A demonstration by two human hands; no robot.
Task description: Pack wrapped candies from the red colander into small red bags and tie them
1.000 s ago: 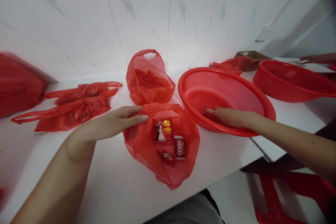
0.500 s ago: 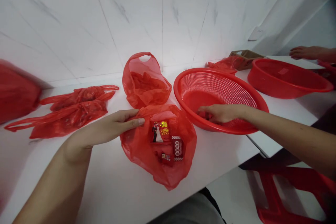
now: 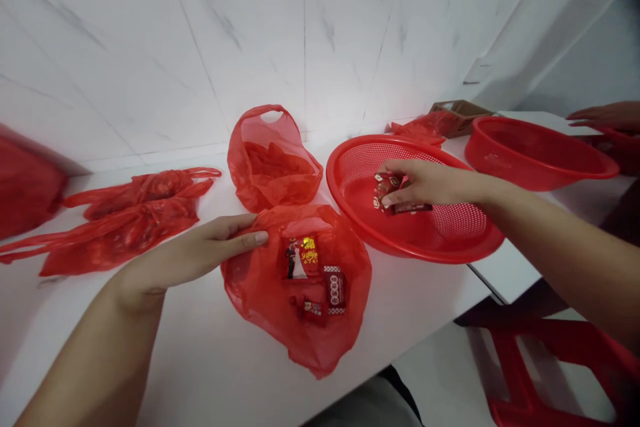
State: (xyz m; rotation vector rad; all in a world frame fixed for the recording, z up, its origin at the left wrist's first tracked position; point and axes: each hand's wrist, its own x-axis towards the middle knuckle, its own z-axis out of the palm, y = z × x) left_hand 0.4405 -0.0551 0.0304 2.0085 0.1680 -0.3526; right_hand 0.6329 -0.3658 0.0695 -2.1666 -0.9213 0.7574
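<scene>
My left hand (image 3: 200, 255) pinches the rim of an open red plastic bag (image 3: 260, 287) lying on the white counter. Inside the bag lie a few small red packets (image 3: 320, 280), one with a wedding couple printed on it. My right hand (image 3: 425, 181) is raised over the perforated red basket (image 3: 415, 240) and is closed on some small red packets (image 3: 387, 190). A second open red bag (image 3: 273, 160) stands upright behind the first one.
Flattened red bags (image 3: 125, 213) lie at the left, and a bulky red bag (image 3: 25, 193) sits at the far left edge. A red basin (image 3: 535, 153), a cardboard box (image 3: 457, 110) and another person's hand (image 3: 603, 117) are at the right. A red stool (image 3: 560, 367) stands below the counter edge.
My right hand has lifted out of the basket bottom with small red packets in its fingers. The left hand keeps its hold on the bag rim.
</scene>
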